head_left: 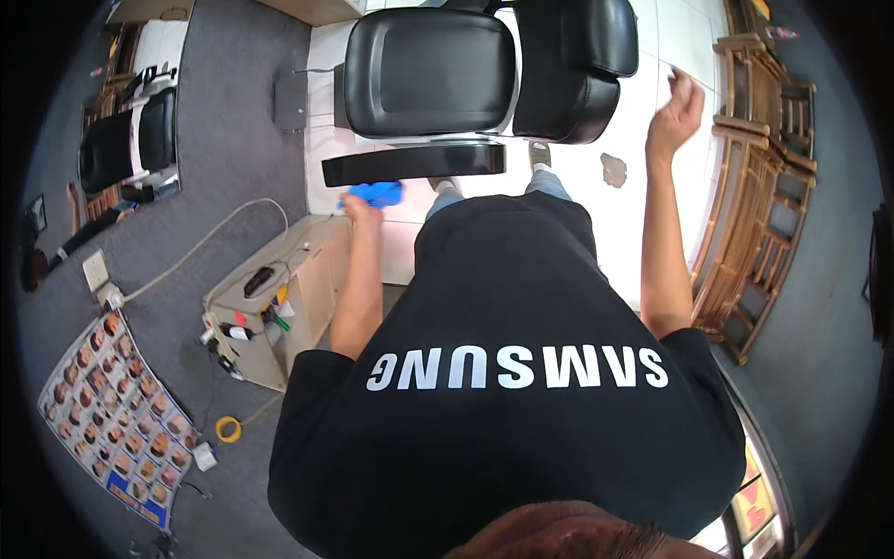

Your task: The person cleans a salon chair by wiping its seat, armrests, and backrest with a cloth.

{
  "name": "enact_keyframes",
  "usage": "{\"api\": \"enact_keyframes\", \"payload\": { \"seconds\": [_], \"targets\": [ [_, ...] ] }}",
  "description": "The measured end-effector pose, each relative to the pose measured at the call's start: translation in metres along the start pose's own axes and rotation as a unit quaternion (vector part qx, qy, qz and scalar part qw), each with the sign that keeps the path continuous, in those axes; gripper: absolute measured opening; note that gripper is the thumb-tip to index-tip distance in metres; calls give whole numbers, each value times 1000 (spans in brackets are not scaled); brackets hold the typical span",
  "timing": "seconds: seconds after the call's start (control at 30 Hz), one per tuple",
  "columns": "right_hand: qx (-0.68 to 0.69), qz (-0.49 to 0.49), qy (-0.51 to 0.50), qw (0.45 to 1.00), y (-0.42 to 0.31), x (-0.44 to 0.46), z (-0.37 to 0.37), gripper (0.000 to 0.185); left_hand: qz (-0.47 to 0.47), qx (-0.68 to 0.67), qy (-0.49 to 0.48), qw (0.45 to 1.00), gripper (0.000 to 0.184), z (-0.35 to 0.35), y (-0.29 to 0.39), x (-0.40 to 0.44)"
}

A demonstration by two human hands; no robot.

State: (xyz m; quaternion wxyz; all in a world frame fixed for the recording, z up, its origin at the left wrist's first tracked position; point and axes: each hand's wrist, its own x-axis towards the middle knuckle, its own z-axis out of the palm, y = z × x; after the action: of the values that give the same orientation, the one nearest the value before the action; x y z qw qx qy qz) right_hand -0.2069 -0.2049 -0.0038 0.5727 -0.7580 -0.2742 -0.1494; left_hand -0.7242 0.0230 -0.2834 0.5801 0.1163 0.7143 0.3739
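Note:
My left hand point(361, 207) is closed on a bunched blue cloth point(380, 194), just below the dark armrest point(414, 164) of a black salon chair point(433, 73). Out to the right, past the chair, my right hand point(679, 114) is raised above the white floor tiles. Its fingers are loosely bent and slightly apart, and nothing shows in them. The chair's padded black back section point(568, 79) lies between the seat and my right hand.
A small cabinet point(312, 279) holding tools and a cord stands at the left. Beyond it are a mirror point(130, 121), a wall outlet point(96, 270) and a poster of heads point(116, 415). Bamboo chairs point(745, 214) line the right side. A dark patch point(614, 170) marks the floor.

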Motion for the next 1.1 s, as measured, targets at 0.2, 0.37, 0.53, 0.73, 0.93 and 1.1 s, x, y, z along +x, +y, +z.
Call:
{"api": "enact_keyframes", "payload": {
  "seconds": [0.2,0.37,0.53,0.73,0.93,1.1],
  "targets": [
    [-39,-286,-257,922,2,72,82,15,127,147,119,974,63,22,-10,-41],
    [-58,-298,-270,914,18,67,91,23,179,197,184,946,70,84,-102,-124],
    [-60,-300,-298,904,18,72,94,22,84,427,70,898,73,132,-268,-206],
    [-47,-296,-341,891,14,79,95,22,-151,-225,98,958,60,99,-217,-228],
    [-89,-294,-361,881,7,76,94,26,271,20,274,923,65,57,-36,-187],
    [-94,-303,-359,878,8,77,97,26,496,311,185,790,53,85,-2,-133]
  ]
}}
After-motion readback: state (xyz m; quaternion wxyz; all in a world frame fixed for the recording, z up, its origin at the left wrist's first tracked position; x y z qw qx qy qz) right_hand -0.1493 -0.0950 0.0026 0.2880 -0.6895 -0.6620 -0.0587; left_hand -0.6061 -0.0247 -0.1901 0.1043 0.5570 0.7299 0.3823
